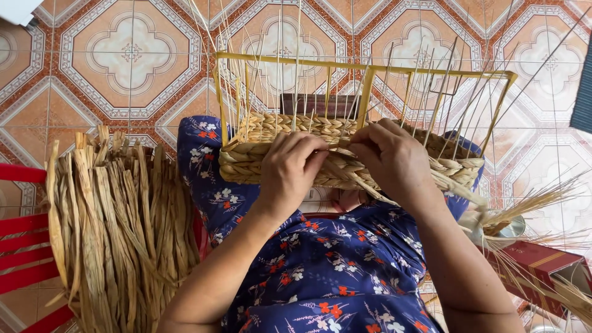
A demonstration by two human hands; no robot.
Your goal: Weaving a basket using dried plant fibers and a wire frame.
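Half-woven basket point(345, 154) on lap, long axis left-right, straight ahead of both hands. Left hand point(290, 169) curled, pressing woven wall. Right hand point(391, 157) pinching flat straw strand point(354, 176), strand trailing right; right hand nearer working end.

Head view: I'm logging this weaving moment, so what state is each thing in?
Basket: partly woven, lower rows done, resting on the lap.
Yellow frame: upright around the basket, upper part bare.
Thin stakes: standing, unwoven above the rows.
Left hand: grip closed on the woven rim.
Right hand: fingers pinching a flat strand.
Dried strips: loose bundle on the red chair.
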